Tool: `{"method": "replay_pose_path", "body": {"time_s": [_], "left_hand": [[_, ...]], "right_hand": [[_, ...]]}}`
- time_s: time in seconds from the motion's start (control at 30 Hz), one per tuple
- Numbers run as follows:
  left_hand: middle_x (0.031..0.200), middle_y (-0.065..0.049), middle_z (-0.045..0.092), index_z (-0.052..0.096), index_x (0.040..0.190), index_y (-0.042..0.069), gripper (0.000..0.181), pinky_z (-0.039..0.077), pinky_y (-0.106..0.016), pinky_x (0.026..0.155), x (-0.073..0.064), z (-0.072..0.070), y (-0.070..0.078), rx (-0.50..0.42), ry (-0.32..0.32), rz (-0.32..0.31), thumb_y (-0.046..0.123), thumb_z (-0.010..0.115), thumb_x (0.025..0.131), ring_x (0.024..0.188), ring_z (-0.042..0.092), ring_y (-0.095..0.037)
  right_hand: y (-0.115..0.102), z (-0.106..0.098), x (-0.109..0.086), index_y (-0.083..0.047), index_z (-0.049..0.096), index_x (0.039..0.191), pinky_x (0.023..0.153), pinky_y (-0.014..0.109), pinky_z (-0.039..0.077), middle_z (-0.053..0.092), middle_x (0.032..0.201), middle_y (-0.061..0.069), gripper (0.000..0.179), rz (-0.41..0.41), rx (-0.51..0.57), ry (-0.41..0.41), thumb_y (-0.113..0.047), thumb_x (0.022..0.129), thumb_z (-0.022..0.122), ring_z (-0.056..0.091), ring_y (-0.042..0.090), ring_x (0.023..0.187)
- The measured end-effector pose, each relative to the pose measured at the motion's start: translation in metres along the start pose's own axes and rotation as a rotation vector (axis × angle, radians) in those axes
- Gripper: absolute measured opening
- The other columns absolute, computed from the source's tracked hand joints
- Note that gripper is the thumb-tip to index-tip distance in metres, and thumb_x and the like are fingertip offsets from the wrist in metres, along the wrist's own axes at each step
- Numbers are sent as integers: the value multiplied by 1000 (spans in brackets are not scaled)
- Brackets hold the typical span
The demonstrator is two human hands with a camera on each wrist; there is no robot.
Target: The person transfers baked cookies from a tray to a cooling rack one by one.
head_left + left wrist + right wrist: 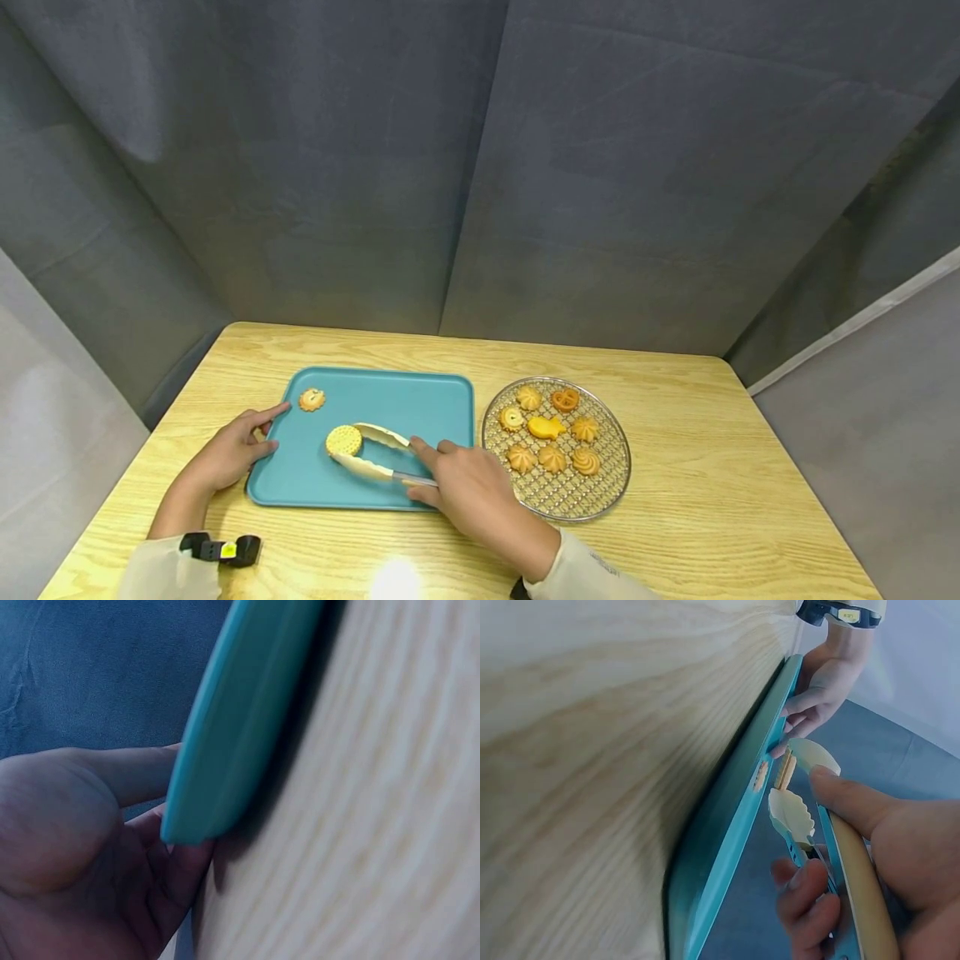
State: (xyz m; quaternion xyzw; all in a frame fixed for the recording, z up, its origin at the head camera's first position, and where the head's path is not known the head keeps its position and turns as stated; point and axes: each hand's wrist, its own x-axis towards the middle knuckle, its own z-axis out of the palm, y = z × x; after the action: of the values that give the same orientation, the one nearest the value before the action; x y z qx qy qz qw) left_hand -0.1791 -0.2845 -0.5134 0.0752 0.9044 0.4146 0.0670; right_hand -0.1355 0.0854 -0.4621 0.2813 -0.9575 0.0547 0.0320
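In the head view my right hand (474, 490) grips a pair of tongs (377, 468) with pale scalloped tips. Between those tips is a round yellow sandwich cookie (344, 440), over the blue-green tray (420, 408). The right wrist view shows the cookie (785, 771) edge-on, held apart from the tray surface. My left hand (228, 450) holds the tray's left edge, its thumb over the rim and fingers beneath in the left wrist view. A scalloped cookie (312, 400) lies in the tray's far left corner, near the left fingertips.
A round wire rack (555, 504) stands right of the tray. On it lie several cookies, among them a fish-shaped one (546, 427) and a pretzel-shaped one (565, 400). The wooden table (720, 483) extends to the right, with grey curtains (600, 167) behind.
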Motion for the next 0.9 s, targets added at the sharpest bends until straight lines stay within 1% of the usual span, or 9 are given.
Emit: {"method": "replay_pose_path", "body": {"time_s": [0.17, 0.33, 0.5, 0.63, 0.8, 0.9], "left_hand": [[107, -16, 45, 42, 155, -3, 60, 41, -28, 59, -1, 0, 0, -12, 1, -6, -3, 62, 99, 67, 40, -16], [107, -16, 45, 42, 155, -3, 60, 41, -27, 58, -1, 1, 1, -8, 3, 0, -2, 62, 99, 66, 40, -16], [106, -15, 44, 41, 155, -4, 60, 41, -27, 58, -1, 0, 1, -7, -5, 8, -3, 61, 99, 65, 39, -15], [105, -15, 43, 41, 155, -4, 60, 40, -27, 58, -1, 0, 2, -12, -5, 8, -3, 60, 99, 65, 38, -15], [105, -16, 43, 41, 156, -4, 60, 40, -27, 57, -2, 1, 3, -21, -5, 7, -4, 60, 99, 63, 38, -14], [106, -16, 43, 41, 156, -3, 60, 40, -28, 58, -2, 0, 5, -24, -7, 2, -3, 60, 99, 64, 38, -15]], "right_hand": [[6, 1, -10, -26, 58, 150, 63, 32, 52, 72, 107, 0, 67, 22, 24, -10, -57, 91, 69, 68, 19, 75], [10, 1, -19, -25, 59, 149, 62, 34, 52, 72, 103, 0, 66, 25, 40, 4, -56, 91, 71, 68, 20, 74], [14, 0, -27, -25, 58, 149, 60, 31, 51, 72, 104, 0, 67, 25, 54, 14, -56, 92, 70, 67, 17, 73], [19, -1, -34, -25, 57, 150, 59, 30, 51, 72, 108, 1, 67, 39, 78, 17, -55, 92, 70, 68, 17, 75], [25, -4, -44, -26, 58, 150, 58, 32, 52, 73, 116, 4, 66, 73, 98, 22, -54, 92, 71, 72, 22, 80], [28, -6, -49, -26, 58, 149, 58, 33, 53, 73, 117, 5, 65, 81, 98, 28, -53, 92, 71, 72, 23, 82]]}}
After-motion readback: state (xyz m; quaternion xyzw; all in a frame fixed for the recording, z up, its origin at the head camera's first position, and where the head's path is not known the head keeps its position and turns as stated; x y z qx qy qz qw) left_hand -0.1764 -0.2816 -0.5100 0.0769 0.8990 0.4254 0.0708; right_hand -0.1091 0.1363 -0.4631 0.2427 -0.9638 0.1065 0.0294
